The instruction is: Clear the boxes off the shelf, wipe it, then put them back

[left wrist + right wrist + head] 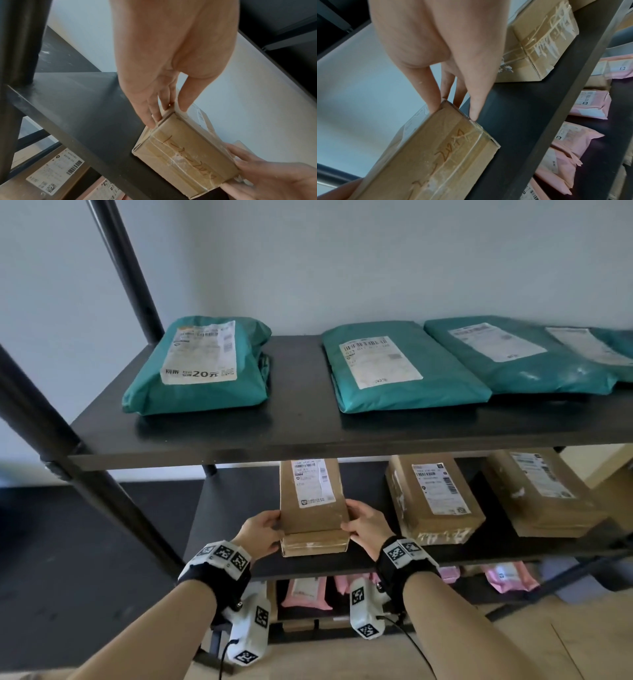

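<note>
A narrow brown cardboard box [310,508] with a white label lies lengthwise at the left of the black middle shelf [236,508], its near end at the front edge. My left hand [270,529] grips its near left corner, thumb on top and fingers down the side. My right hand [356,525] grips the near right corner the same way. The left wrist view shows the left hand [164,115] on the box's taped end [185,152]. In the right wrist view the right hand [453,108] clasps that box [436,155]. Whether the box is lifted I cannot tell.
Two more taped cardboard boxes [435,501] [537,494] sit to the right on the same shelf. The upper shelf [301,422] carries several teal mailer bags [198,368]. Pink bags [573,142] fill the bottom shelf. A slanted black post [51,433] stands to the left.
</note>
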`<state>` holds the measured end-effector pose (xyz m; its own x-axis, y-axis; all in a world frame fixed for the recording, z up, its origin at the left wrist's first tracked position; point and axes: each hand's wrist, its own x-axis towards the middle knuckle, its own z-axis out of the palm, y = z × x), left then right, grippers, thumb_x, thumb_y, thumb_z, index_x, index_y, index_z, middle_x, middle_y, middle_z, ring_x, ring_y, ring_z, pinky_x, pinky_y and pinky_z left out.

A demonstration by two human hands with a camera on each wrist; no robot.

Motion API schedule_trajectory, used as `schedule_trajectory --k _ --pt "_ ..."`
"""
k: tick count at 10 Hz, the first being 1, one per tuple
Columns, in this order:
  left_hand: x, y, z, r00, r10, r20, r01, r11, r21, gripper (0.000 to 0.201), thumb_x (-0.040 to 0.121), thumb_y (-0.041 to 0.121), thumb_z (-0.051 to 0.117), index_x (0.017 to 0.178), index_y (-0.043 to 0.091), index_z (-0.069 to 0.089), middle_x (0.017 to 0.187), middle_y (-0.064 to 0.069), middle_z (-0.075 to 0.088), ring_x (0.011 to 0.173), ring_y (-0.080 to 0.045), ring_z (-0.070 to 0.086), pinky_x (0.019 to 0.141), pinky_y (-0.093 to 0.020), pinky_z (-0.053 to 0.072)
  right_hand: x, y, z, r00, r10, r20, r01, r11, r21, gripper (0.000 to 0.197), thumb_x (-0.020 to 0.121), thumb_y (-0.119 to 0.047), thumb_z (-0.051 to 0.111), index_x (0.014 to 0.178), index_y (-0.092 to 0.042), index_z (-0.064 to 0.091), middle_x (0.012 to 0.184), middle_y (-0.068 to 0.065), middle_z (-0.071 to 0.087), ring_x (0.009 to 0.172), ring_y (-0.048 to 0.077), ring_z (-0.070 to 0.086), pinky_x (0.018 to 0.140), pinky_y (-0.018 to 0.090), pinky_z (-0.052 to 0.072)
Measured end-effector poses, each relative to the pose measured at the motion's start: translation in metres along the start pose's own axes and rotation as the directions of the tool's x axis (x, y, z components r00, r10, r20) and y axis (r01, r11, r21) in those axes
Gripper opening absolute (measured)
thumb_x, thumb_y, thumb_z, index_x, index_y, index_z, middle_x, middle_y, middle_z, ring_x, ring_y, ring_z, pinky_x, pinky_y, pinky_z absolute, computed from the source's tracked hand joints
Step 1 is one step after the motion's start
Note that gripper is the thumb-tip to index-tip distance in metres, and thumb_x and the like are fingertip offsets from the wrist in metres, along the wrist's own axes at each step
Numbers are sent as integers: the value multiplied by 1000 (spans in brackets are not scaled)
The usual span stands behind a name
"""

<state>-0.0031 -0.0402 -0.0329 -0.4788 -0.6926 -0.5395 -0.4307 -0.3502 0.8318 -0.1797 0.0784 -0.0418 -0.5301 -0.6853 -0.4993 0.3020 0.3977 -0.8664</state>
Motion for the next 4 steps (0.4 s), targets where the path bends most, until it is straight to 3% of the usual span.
schedule_trajectory --k 1,2,3,4 --pt "-3 0 2 1000 5 -9 -5 1000 23 55 89 -11 48 139 10 41 134 -9 52 92 -19 56 70 -26 46 -6 -2 -1 997 -72 -12 68 981 -183 54 82 7 62 130 -16 55 127 4 62 116 19 58 99 32 47" --pt "-16 2 -1 996 48 74 -55 993 104 56 88 -13 47 139 11 43 139 -16 49 107 -23 52 79 -32 48 -20 -10 3 983 -182 -28 145 859 -492 52 85 -6 65 134 -13 50 132 3 58 123 18 53 100 24 39" --pt "-37 3 -3 988 121 100 -150 915 374 50 85 -6 54 132 10 50 130 -17 57 107 -27 59 89 -34 48 -42 -10 7 978 -198 -70 100 732 -674 53 87 -20 64 137 -13 46 134 5 56 123 20 53 101 28 41" --pt "-63 -3 -9 983 170 72 -180 790 587 46 89 14 58 133 11 49 130 -9 58 117 -22 56 95 -24 44 -68 0 13 983 -164 -85 46 664 -746 47 89 -25 59 134 -15 49 131 5 58 119 22 56 98 29 44"
